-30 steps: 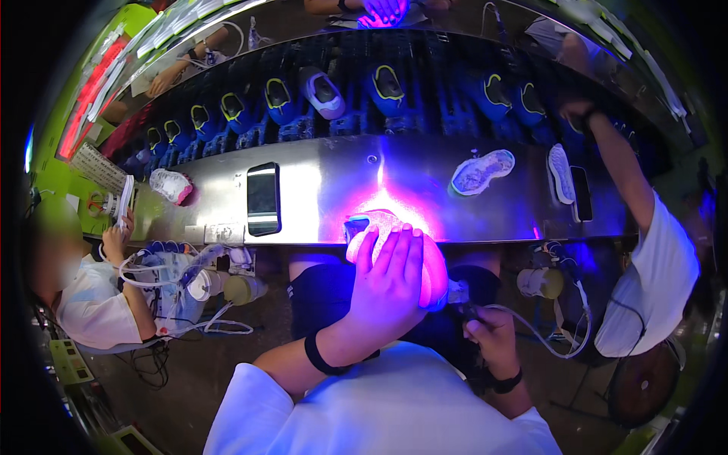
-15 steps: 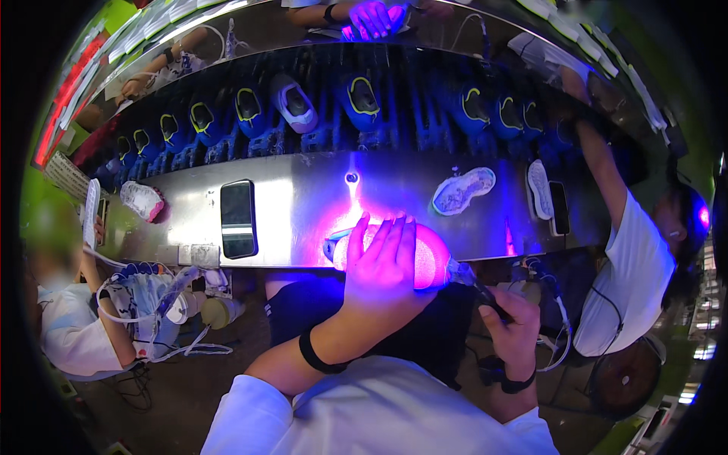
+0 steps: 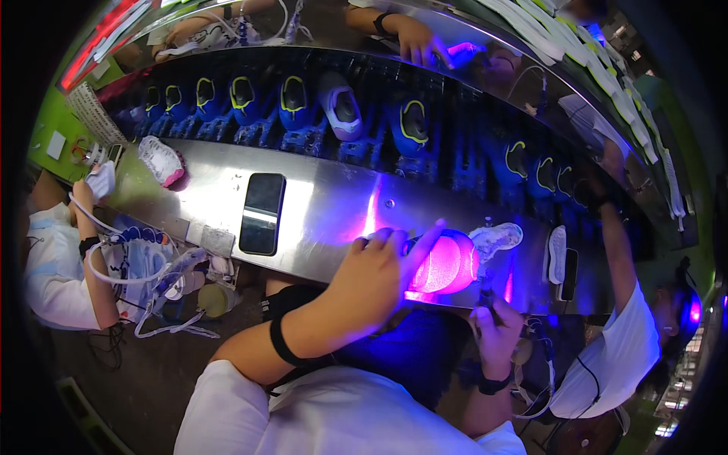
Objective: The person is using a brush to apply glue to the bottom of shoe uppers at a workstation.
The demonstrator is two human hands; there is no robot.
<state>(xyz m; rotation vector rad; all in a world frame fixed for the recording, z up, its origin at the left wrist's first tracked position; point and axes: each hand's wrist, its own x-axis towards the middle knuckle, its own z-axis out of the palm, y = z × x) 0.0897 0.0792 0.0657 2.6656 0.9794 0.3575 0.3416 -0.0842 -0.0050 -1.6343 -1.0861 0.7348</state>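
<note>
- left hand grip: fingers spread over a shoe, pinning it at the worktop edge, frame centre
- right hand grip closed on a small pen-like tool, lower right of the shoe
- step judged: checking or marking the shoe under violet light; next move needs the tool tip brought onto it
- shoe glows pink, mesh-like texture
- black phone centre left; shoes on the conveyor above
</note>
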